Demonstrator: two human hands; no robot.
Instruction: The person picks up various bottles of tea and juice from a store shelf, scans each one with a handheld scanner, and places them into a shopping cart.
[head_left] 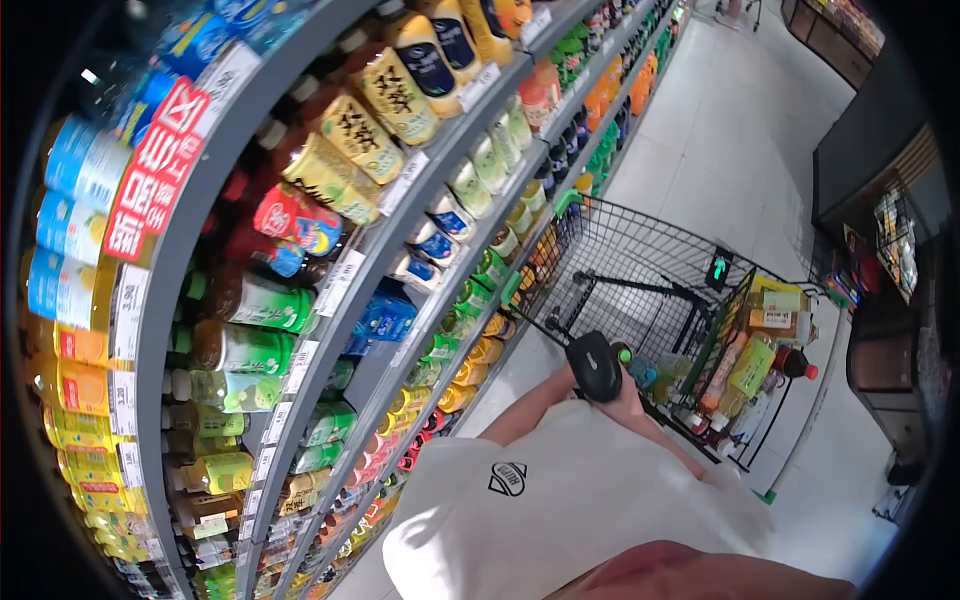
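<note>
A black rounded object [595,366] with small pale lettering is in front of my white shirt, over the handle side of a shopping cart [640,250]. My right hand [626,398] is against its lower right edge, fingers curled and partly hidden by it. My left forearm reaches the same object from the other side; the left hand itself is hidden behind it. In the cart's near part, beside my right hand, lie several drinks: a yellow-labelled bottle [752,366], a bottle with a pale green label [780,320] and a red-capped dark bottle [795,363].
Tall grey shelves [215,130] packed with drink bottles run along the left, with price tags on their edges and a red sign [158,165]. Pale tiled floor [730,130] stretches beyond the cart. Dark display stands [880,150] line the right side.
</note>
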